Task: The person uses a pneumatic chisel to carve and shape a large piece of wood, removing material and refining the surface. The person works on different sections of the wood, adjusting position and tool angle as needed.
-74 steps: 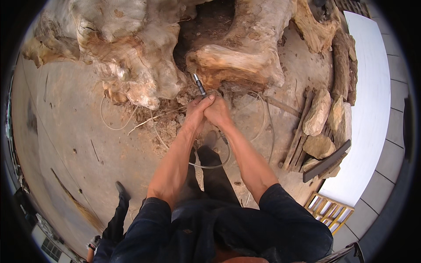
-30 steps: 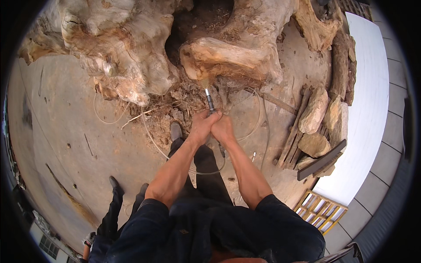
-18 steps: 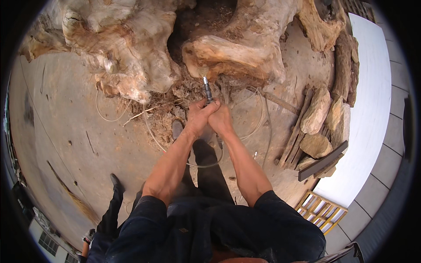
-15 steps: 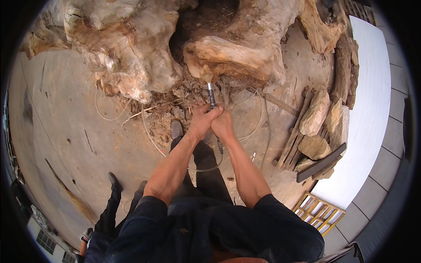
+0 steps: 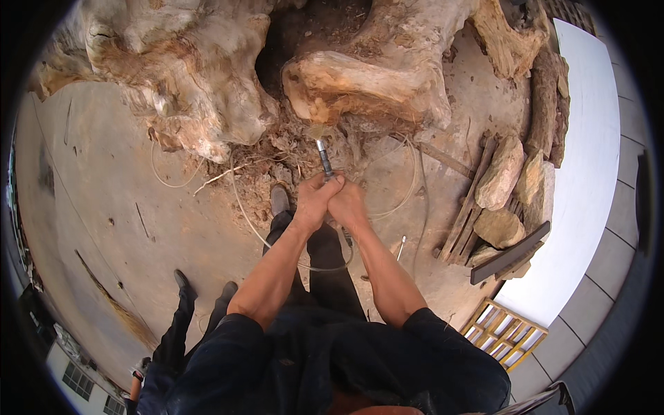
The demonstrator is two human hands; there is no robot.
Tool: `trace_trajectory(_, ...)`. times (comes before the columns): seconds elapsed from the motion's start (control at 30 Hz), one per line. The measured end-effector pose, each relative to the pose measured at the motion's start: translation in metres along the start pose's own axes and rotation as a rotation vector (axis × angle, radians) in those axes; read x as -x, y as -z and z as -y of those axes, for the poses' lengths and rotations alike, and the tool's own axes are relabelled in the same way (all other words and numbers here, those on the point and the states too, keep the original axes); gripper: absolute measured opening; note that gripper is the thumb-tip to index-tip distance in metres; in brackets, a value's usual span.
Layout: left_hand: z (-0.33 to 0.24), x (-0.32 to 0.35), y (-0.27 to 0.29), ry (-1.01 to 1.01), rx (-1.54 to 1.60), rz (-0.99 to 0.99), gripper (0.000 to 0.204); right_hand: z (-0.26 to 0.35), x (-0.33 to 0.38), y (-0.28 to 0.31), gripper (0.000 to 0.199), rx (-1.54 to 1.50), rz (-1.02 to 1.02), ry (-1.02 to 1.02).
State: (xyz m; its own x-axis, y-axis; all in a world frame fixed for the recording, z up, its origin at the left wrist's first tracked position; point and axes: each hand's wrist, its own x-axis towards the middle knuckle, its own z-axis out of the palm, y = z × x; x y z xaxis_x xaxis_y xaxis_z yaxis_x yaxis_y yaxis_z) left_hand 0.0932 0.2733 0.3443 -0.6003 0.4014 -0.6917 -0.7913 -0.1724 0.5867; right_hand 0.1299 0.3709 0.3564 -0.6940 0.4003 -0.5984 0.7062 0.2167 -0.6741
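Both hands are closed together around a slim air grinder with a dark grip, a silver collar and a blurred, brush-like tan tip. My left hand wraps it from the left. From the right, my right hand grips its lower part, which the fingers hide. The grinder points away from me at the lower edge of a huge pale root stump; whether the tip touches the wood I cannot tell. A thin clear hose loops below my hands and across my legs.
Wood debris lies under the stump, by my shoe. To the right are stones, planks and a white panel. A broom lies at left; another person's legs stand at lower left.
My hands and the grinder have drawn back slightly toward me and to the left. Its tip now sits lower relative to the stump's edge. Both hands keep their hold.
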Motion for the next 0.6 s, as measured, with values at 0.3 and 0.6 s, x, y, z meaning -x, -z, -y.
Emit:
trace_trajectory(0.3,-0.001,-0.021,0.016,-0.014,0.091,-0.016,0.030,0.023,-0.015,-0.008,0.029,0.005,0.008,-0.049)
trace_trajectory(0.6,0.027,-0.025,-0.010,0.064,-0.040,0.042,0.037,-0.018,-0.010,0.015,0.024,-0.182,-0.027,-0.171)
